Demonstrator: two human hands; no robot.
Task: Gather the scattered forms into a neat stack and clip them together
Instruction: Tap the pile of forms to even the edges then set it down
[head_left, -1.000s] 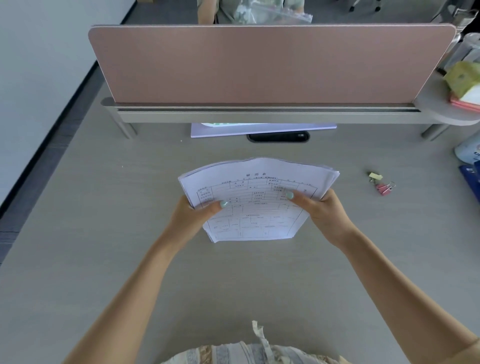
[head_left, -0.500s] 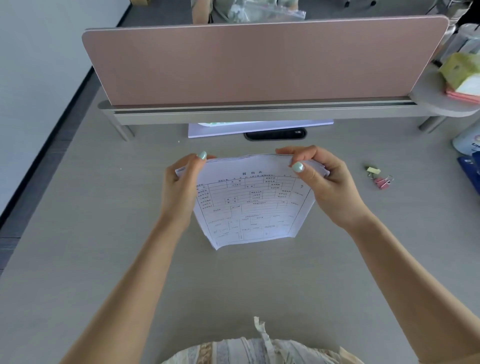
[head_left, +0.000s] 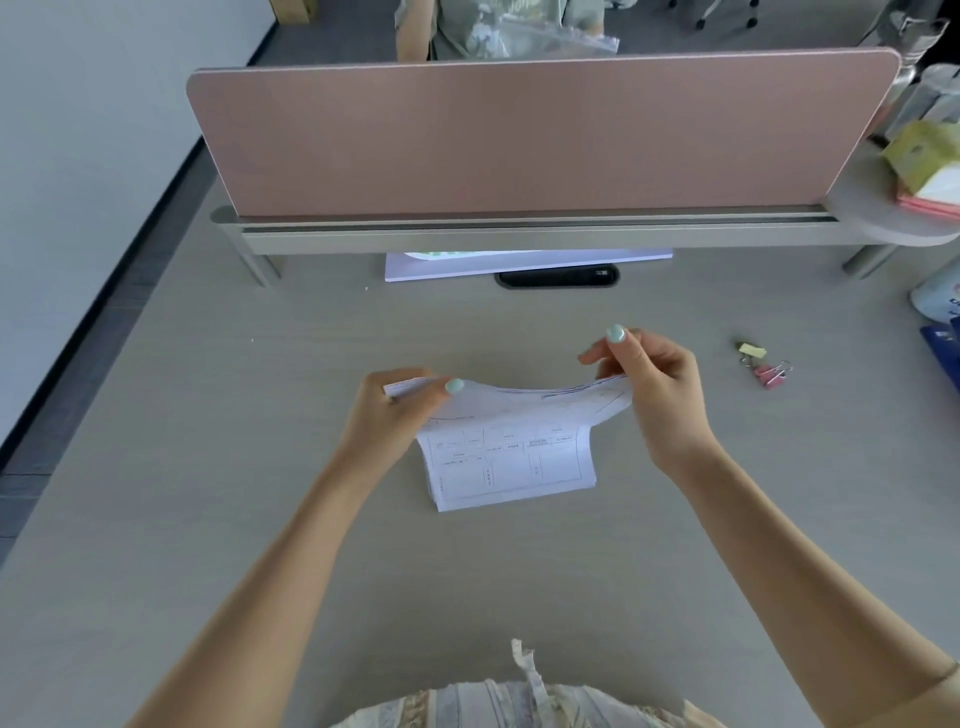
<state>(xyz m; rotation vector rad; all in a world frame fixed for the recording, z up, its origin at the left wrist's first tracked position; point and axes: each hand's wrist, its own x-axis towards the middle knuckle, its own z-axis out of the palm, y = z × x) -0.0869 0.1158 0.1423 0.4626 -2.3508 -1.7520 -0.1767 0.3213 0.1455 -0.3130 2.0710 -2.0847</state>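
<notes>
A stack of white printed forms (head_left: 511, 462) stands on its lower edge on the grey desk (head_left: 260, 467), its top sagging in a curve between my hands. My left hand (head_left: 400, 415) pinches the stack's top left corner. My right hand (head_left: 654, 395) grips the top right corner, index finger and thumb raised above the paper. Two binder clips lie on the desk to the right, apart from my right hand: a yellow clip (head_left: 751, 349) and a pink clip (head_left: 770, 373).
A pink divider panel (head_left: 535, 135) on a grey rail closes off the back of the desk. Under it lie a white pad (head_left: 524, 261) and a black slot (head_left: 558, 276). A tissue pack (head_left: 922, 156) sits on a side shelf at right; a blue item (head_left: 943, 353) lies at the right edge.
My hands slid from the stack's sides up to its top corners. The stack dropped with its lower edge onto the desk and its top now bends downward.
</notes>
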